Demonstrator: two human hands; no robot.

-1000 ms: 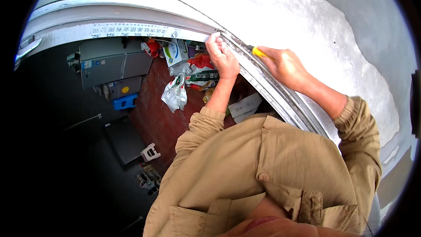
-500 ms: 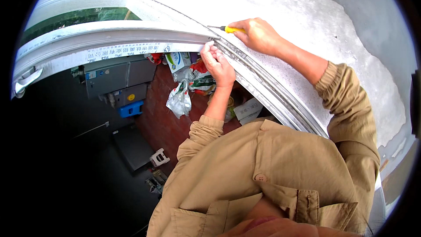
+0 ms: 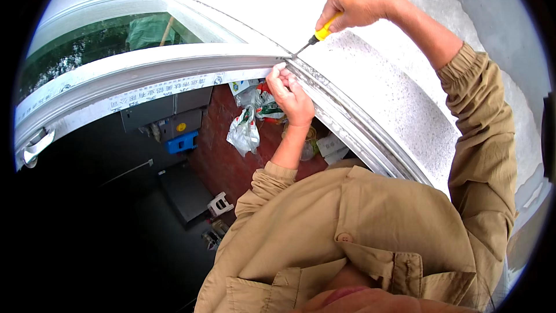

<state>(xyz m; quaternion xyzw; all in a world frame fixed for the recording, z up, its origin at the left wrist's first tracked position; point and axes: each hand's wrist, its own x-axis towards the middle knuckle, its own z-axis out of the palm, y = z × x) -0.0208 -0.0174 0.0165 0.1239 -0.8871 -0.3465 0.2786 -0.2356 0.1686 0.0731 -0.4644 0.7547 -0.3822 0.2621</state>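
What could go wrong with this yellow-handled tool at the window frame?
The tip of the yellow-handled tool, held slanting in your right hand at the corner of the window frame, might slip and jab your left hand close by. If your grip loosened, the tool could also drop past the frame toward the red floor.

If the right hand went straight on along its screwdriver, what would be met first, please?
Probably the track, by the corner of the sash: the screwdriver in the right hand slants down-left, its tip seemingly there already, though depth is unclear.
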